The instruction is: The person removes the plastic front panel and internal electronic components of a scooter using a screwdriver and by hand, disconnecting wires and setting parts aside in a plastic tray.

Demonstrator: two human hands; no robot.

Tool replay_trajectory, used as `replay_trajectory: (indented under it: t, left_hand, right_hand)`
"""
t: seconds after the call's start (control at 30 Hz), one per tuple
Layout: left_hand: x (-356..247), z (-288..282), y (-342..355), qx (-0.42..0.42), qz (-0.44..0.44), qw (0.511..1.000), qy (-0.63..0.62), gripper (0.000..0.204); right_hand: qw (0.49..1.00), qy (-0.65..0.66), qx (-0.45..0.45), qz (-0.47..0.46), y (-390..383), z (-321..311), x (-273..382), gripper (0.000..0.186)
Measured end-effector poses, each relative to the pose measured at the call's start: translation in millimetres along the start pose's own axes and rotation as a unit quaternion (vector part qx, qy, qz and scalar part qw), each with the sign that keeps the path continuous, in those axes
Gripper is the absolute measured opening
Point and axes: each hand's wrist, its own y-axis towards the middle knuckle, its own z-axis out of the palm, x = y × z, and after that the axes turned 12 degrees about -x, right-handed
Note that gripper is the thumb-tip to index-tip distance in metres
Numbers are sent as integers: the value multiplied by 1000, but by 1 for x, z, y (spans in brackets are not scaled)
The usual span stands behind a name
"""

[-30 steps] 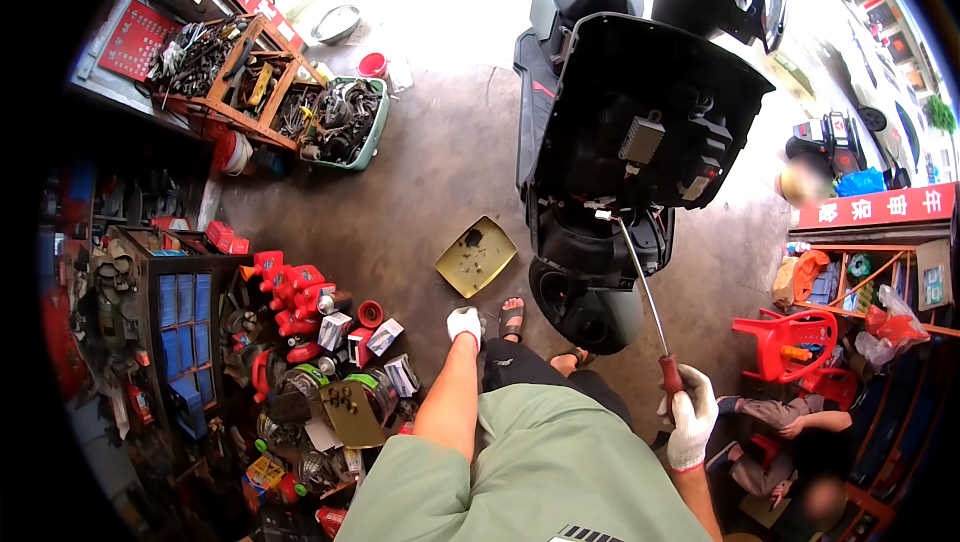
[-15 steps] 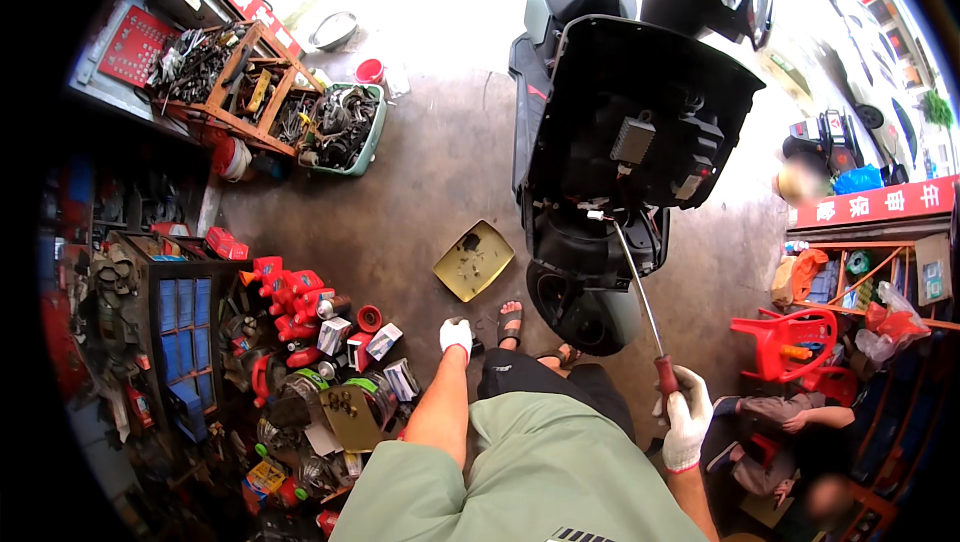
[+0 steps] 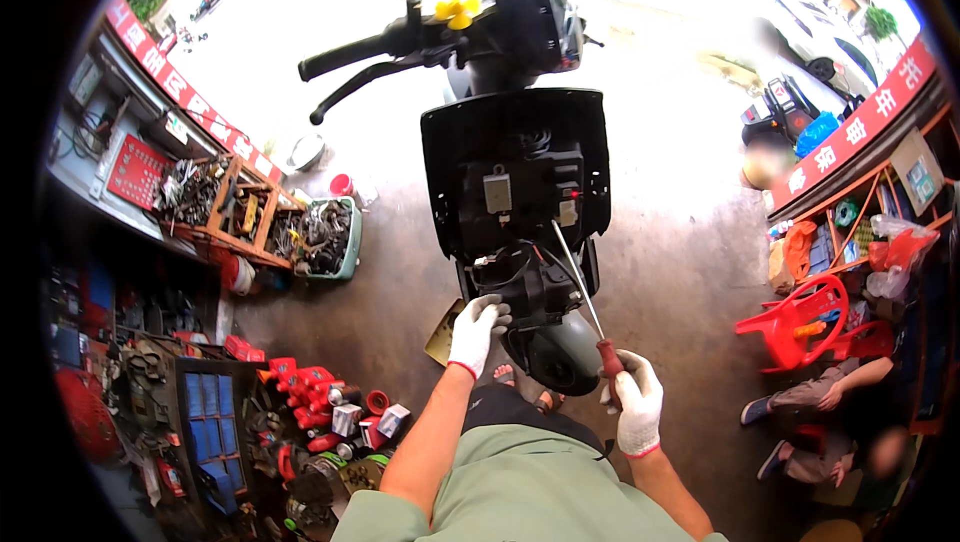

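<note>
My left hand (image 3: 478, 332), in a white glove, is raised at the lower housing of the black scooter, fingers apart and curved; contact is unclear. My right hand (image 3: 634, 402), also gloved, grips a red-handled long screwdriver (image 3: 580, 282) angled up and left over the scooter's front. The black front panel (image 3: 460, 162) carries a silver box (image 3: 497, 193), small black modules and connectors. Loose wires and a white connector (image 3: 485, 260) show below it. The handlebar (image 3: 350, 57) with a yellow pinwheel-like ornament (image 3: 458, 8) is above, and the front wheel (image 3: 565, 372) is below.
A yellow tray (image 3: 437, 342) is partly hidden behind my left arm. Red containers (image 3: 300, 382), tool crates (image 3: 245, 202) and a green parts bin (image 3: 340, 252) crowd the left. At right are red plastic chairs (image 3: 800, 327), shelving (image 3: 850, 232) and a seated person (image 3: 830, 422). Parked vehicles stand outside.
The view has tilted up, bringing in more handlebar and street. My left hand has risen from beside my leg to the scooter housing. The screwdriver remains in my right hand.
</note>
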Motion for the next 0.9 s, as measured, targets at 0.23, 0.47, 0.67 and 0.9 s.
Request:
replay_trajectory:
  t: [0.23, 0.47, 0.67, 0.9]
  left_hand:
    - [-62, 104, -31, 118, 13, 993, 9, 34]
    - [-96, 156, -16, 153, 10, 987, -50, 31]
    - [-135, 177, 24, 173, 19, 980, -96, 26]
    - [-176, 181, 53, 178, 23, 976, -123, 23]
  right_hand:
    - [997, -24, 15, -67, 9, 3, 12, 47]
    - [998, 22, -19, -53, 19, 15, 22, 49]
    - [995, 23, -56, -80, 36, 52, 66, 45]
    - [991, 27, -92, -88, 61, 98, 83, 44]
